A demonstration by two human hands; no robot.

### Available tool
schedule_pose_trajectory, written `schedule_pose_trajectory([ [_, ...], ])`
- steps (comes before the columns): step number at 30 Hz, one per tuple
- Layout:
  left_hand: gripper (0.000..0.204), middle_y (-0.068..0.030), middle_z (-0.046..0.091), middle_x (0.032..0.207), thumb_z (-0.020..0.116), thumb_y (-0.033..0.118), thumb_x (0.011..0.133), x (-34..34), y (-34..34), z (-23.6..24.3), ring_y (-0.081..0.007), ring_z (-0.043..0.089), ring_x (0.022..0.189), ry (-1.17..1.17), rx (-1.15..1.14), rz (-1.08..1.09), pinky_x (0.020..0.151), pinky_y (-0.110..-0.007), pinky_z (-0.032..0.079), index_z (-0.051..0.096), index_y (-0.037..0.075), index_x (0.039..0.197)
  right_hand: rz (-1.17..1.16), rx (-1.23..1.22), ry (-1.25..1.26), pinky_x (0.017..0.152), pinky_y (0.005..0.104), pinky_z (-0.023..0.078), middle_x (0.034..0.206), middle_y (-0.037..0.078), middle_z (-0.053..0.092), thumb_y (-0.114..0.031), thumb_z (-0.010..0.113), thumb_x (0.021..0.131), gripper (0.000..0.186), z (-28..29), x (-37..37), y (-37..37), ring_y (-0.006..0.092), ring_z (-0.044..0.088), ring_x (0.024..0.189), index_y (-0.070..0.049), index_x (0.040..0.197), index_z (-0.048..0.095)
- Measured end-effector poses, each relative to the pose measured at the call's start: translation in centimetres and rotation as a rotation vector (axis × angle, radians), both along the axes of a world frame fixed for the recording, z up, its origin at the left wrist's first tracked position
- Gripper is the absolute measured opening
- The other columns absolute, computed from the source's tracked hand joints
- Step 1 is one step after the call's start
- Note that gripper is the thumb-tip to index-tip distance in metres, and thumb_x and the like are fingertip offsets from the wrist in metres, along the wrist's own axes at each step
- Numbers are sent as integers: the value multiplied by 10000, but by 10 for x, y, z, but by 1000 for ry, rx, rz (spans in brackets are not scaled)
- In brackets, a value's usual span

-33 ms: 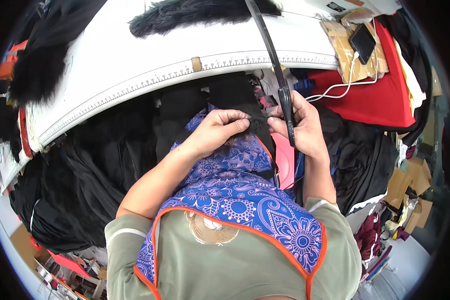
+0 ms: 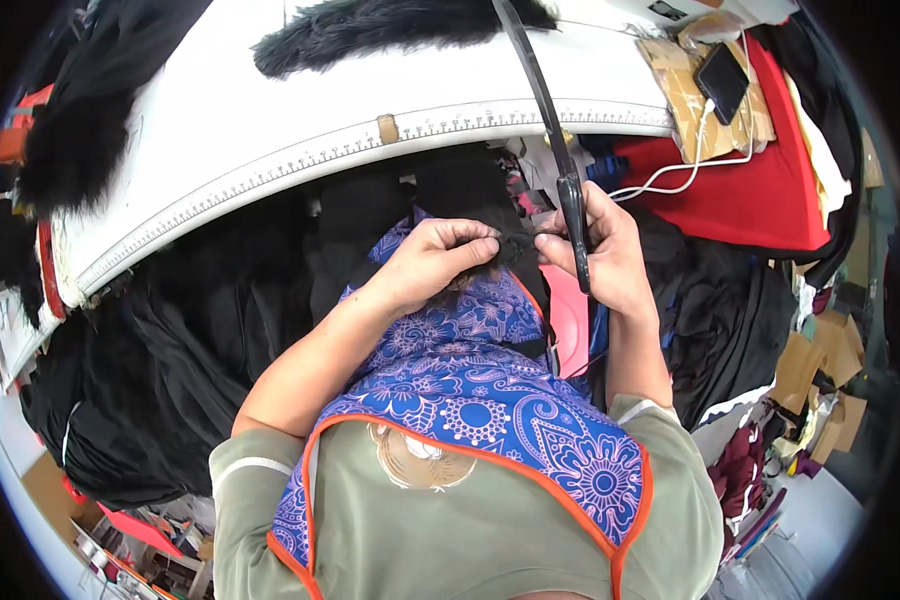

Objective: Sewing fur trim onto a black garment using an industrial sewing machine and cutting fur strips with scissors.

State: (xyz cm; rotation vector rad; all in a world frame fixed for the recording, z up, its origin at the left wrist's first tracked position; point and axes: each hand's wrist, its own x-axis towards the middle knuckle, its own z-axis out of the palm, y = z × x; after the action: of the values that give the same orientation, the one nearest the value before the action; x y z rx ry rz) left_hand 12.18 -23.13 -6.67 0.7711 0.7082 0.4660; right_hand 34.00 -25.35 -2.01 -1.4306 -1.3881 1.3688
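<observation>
My left hand (image 2: pixel 438 262) is closed in a pinch, thumb against fingers, on a small dark fuzzy piece of fur (image 2: pixel 510 245). Opposite it, my right hand (image 2: pixel 610 250) has a long dark pair of scissors (image 2: pixel 571 205) tucked in it, the narrow blade pointing up and away over the table. The right thumb and fingertip meet at the other end of the fur piece. Fingers partly cover the fur, and its exact shape is hard to make out. Both hands are above my lap, over a blue patterned apron (image 2: pixel 450 345) with orange edging.
A white table (image 2: pixel 230 130) with a ruler strip (image 2: pixel 320 146) along its near edge lies ahead, bearing a long black fur strip (image 2: pixel 400 35). At right, a phone (image 2: pixel 722 82) with a white cable rests on a taped cardboard package (image 2: pixel 670 75) beside red fabric (image 2: pixel 760 200). Black cloth (image 2: pixel 180 350) is heaped at left.
The table and the things on it have shifted very slightly left in the view. Both hands keep the same pose and hold.
</observation>
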Motion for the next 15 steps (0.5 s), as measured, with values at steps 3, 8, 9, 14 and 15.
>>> schedule_pose_trajectory([
  [3, 139, -101, 671, 820, 612, 108, 889, 16, 2, -6, -97, 584, 637, -42, -48, 114, 568, -212, 468, 616, 15, 993, -69, 80, 22, 630, 235, 472, 789, 59, 602, -2, 762, 688, 357, 4, 15, -12, 109, 585, 691, -30, 933, 504],
  [8, 169, -162, 666, 911, 628, 87, 873, 47, 12, -10, -177, 624, 685, -121, -145, 227, 640, -279, 518, 572, 9, 1011, -133, 11, -110, 539, 238, 372, 689, -8, 438, -500, 874, 509, 733, -17, 70, -69, 90, 414, 600, -64, 879, 414],
  [9, 166, -159, 665, 915, 631, 86, 870, 52, 12, -8, -180, 628, 699, -117, -194, 283, 652, -284, 521, 577, 10, 1007, -136, -97, -248, 539, 237, 359, 687, -10, 433, -600, 838, 501, 765, -18, 78, -84, 89, 410, 606, -59, 852, 426],
  [14, 150, -103, 658, 868, 651, 70, 848, 65, 17, -14, -171, 634, 742, -56, -226, 330, 687, -286, 524, 595, 18, 977, -62, -161, -525, 503, 296, 341, 602, 5, 389, -644, 789, 512, 751, -33, 87, -132, 115, 398, 565, -30, 808, 472],
  [15, 137, -78, 651, 845, 660, 66, 840, 66, 17, -10, -158, 630, 740, -95, -256, 315, 693, -280, 520, 605, 25, 959, -54, -173, -536, 514, 310, 345, 604, 33, 376, -587, 803, 508, 718, -32, 84, -133, 152, 393, 559, -26, 803, 465],
])
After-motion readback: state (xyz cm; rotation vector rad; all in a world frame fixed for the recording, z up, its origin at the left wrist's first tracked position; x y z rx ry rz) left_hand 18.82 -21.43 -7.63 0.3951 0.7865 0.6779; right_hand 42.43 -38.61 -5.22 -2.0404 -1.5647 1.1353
